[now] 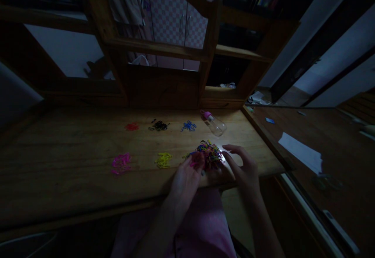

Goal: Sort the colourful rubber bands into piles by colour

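A heap of mixed-colour paper clips (213, 155) lies near the table's front edge. Beside its left side, my left hand (186, 176) is curled around some pinkish-red paper clips (197, 159). My right hand (244, 168) is at the heap's right side, thumb and fingers curved and apart, with nothing visible between them. Sorted by colour, smaller piles spread to the left: yellow clips (163, 160), pink clips (121, 163), red clips (131, 126), black clips (159, 125) and blue clips (188, 126).
A clear bottle with a pink cap (216, 126) lies behind the heap. The wooden table (73, 144) backs onto a shelf unit (161, 49). To the right, a lower brown surface (331, 140) holds white paper (301, 152) and a small blue packet (270, 120). The room is dim.
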The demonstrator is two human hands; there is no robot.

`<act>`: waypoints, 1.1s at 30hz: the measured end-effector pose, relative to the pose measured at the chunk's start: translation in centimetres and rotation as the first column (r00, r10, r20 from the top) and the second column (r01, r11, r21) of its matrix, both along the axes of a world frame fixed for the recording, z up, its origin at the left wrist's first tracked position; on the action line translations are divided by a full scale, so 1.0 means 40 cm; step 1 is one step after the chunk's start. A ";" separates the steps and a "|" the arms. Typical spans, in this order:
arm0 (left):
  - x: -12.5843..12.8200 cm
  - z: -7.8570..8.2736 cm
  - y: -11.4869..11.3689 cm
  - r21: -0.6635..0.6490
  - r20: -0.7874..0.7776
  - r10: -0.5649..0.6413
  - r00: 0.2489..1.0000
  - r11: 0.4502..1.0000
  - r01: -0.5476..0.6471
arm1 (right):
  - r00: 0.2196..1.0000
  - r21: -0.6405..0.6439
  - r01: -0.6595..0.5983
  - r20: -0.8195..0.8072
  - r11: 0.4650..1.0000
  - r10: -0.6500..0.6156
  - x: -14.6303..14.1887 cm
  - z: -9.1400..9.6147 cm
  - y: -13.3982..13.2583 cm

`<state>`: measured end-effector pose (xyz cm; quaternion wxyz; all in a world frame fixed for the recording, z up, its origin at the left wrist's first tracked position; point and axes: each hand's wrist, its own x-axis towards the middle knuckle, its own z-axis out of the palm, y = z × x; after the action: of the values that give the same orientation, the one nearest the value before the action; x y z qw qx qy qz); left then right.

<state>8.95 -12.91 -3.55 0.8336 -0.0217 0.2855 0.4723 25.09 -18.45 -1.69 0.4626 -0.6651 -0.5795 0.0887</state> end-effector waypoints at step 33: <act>-0.092 -0.018 0.024 -0.084 0.035 0.076 0.996 0.994 -0.073 | 0.967 -0.129 -0.171 0.167 0.977 0.192 0.059 -0.116 0.020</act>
<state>5.28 -11.97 -4.28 0.8192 -0.0756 0.2876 0.4903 27.46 -17.66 -6.33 0.3604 -0.6396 -0.6711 0.1037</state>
